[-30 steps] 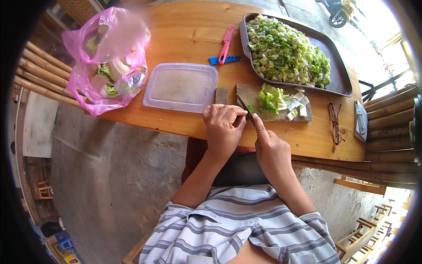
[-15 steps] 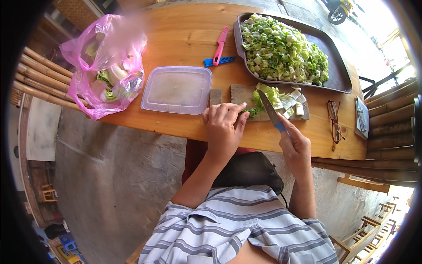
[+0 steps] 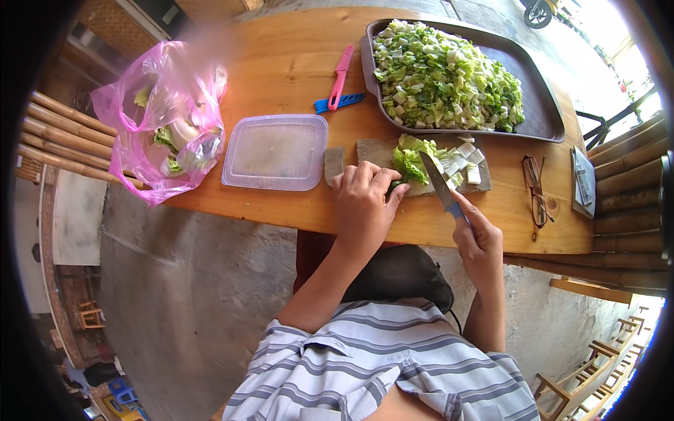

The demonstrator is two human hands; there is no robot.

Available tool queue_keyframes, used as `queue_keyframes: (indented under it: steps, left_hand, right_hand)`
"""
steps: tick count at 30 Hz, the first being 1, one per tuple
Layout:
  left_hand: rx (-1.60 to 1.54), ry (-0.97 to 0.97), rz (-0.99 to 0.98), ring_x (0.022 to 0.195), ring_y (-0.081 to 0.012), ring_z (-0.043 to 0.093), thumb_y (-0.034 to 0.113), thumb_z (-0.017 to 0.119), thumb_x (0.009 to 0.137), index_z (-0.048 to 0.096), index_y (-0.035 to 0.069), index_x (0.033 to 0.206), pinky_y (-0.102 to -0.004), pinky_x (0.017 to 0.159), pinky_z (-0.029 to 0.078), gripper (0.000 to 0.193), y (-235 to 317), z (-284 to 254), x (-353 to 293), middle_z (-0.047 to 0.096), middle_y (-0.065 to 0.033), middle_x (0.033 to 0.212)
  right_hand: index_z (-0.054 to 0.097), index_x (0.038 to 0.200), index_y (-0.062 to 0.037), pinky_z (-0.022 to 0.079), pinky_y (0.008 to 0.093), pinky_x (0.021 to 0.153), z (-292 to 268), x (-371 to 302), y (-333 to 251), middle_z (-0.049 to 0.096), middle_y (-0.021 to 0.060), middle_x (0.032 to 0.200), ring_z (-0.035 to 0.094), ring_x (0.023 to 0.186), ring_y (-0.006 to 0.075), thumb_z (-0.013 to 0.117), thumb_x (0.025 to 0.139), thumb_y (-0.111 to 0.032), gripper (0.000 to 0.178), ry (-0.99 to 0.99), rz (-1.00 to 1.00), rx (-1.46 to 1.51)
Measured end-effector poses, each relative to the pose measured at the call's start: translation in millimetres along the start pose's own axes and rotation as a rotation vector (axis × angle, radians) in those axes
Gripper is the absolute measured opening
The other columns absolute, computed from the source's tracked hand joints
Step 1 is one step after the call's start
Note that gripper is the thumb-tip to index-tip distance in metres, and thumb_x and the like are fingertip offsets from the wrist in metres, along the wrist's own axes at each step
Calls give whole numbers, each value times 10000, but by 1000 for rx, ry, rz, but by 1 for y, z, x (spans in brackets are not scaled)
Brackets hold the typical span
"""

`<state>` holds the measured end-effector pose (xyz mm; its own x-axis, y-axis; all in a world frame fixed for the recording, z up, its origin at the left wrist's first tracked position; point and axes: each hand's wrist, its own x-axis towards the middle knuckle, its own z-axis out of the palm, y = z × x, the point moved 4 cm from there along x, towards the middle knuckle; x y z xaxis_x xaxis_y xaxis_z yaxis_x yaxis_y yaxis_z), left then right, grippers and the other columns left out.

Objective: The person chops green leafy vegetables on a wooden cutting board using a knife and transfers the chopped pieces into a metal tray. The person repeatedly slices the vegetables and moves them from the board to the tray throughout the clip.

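Note:
My right hand (image 3: 479, 235) grips a kitchen knife (image 3: 441, 186) by its blue handle, the blade slanting up and left over a wooden cutting board (image 3: 372, 149). At the board's near edge, my left hand (image 3: 364, 200) has its fingers curled down on green cabbage leaves, which it partly covers. Loose leafy cabbage (image 3: 408, 160) lies just beyond the fingertips, left of the blade. White chopped cabbage stalk pieces (image 3: 472, 172) lie on the board to the right of the blade.
Behind the board stands a dark tray (image 3: 537, 88) heaped with chopped cabbage. Leftward are a lidded plastic container (image 3: 275, 151) and a pink bag (image 3: 126, 158) holding cabbage. A pink knife (image 3: 342, 74) lies across a blue sheath (image 3: 351, 102). Eyeglasses (image 3: 535, 189) lie at the right.
My left hand has moved slightly right toward the blade, covering the small leafy end that showed by its fingertips. The knife stays in my right hand. The whole view has shifted slightly.

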<state>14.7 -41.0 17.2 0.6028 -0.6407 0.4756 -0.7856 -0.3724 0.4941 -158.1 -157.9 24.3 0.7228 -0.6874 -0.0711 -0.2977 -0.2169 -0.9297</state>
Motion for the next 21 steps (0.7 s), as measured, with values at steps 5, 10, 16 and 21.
queue_keyframes:
  steps: [5, 10, 16, 21]
  left_hand:
    - [-279, 19, -133, 829, -267, 610, 169, 795, 812, 711, 85, 915, -397, 747, 476, 157, -14, 3, 4, 617, -73, 894]
    - [-387, 66, 7, 804, -219, 655, 133, 785, 844, 721, 29, 901, -342, 723, 518, 135, 4, -30, 82, 675, -90, 869]
    - [-202, 7, 202, 1014, -272, 690, 310, 743, 902, 690, 84, 1203, -387, 857, 535, 380, -3, 30, 212, 712, -155, 1139]
    - [-182, -98, 192, 1057, -278, 682, 276, 683, 947, 627, 132, 1318, -402, 894, 533, 402, -4, 31, 209, 693, -167, 1190]
  right_hand:
    - [611, 1379, -88, 372, 210, 574, -12, -8, 1, 481, -11, 707, 401, 631, 46, 527, 933, 50, 475, 31, 8, 68]
    - [607, 1387, -77, 341, 191, 574, -26, -13, -1, 484, -44, 750, 381, 650, 32, 514, 939, 64, 479, 83, 22, 169]
    - [601, 1391, -60, 316, 177, 563, -36, -15, -10, 478, -51, 757, 362, 640, 22, 508, 962, 58, 455, 123, -23, 224]
    - [586, 1407, -60, 296, 178, 544, -50, -28, -1, 450, -74, 738, 344, 606, 16, 509, 977, 47, 450, 179, 16, 213]
